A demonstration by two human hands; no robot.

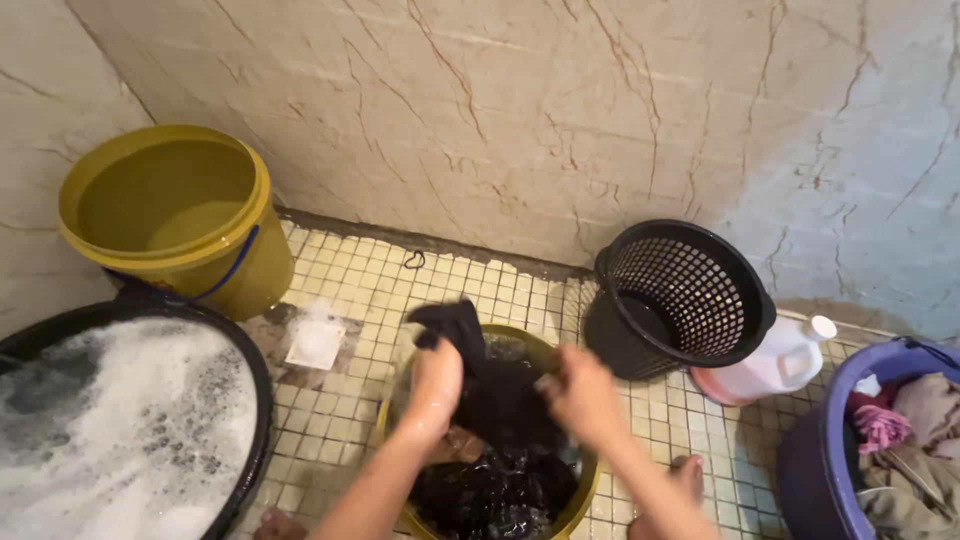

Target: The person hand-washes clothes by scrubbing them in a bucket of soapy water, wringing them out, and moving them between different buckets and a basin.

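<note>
Hands, left hand [432,385] and right hand [580,392], clench black garment [490,390] stretched crosswise over bucket [575,515].

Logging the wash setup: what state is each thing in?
Left hand: gripping dark garment.
Right hand: gripping the same garment.
Yellow bucket: upright, holding water.
Black tub: full of suds.
Black basket: tilted.
White jug: capped.
Purple tub: holding clothes.

Both forearms reaching forward and down, bare, converging toward the middle. Left hand [434,385] closed in a fist, knuckles up, wrist bent slightly. Right hand [583,395] also clenched, just opposite, blurred, with a gap between the two.
</note>
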